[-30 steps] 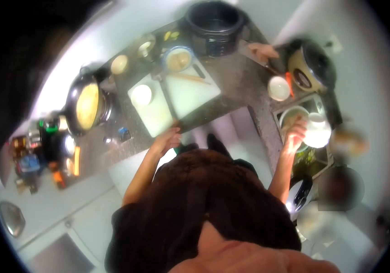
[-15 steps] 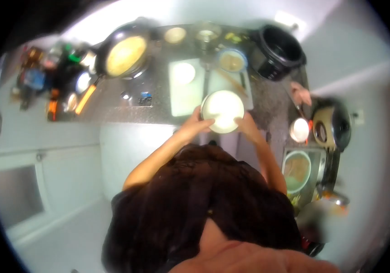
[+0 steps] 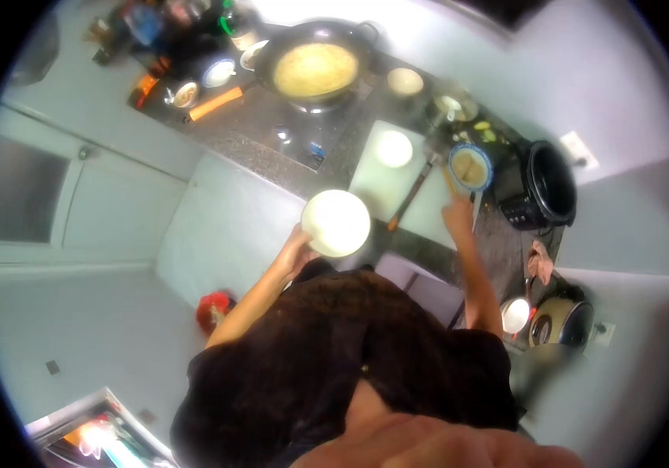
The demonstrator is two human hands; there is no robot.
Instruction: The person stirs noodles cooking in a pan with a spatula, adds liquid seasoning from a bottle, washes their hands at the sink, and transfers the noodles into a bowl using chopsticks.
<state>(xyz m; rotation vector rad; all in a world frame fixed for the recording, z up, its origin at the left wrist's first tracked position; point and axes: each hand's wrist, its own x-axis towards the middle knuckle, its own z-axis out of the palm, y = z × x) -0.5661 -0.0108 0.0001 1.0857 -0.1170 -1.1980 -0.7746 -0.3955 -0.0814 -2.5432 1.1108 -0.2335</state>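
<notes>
My left hand grips the rim of a white bowl, tilted so that its pale inside faces me, off the counter's front edge. My right hand is over the right side of the white cutting board. Its fingers are closed at the lower end of a thin wooden stick-like utensil; blur hides its exact kind. Just beyond that hand stands a blue-rimmed bowl with brownish contents. A long dark utensil with a brown end lies across the board, near a round white item.
A wok with yellow food sits on the stove at the back. A black cooker pot stands at the right, with a beige rice cooker nearer me. A small bowl and an orange handle are on the counter.
Both hands were on the white bowl. My right hand has let go and moved right to the wooden utensil; my left hand has carried the bowl left. The view has turned.
</notes>
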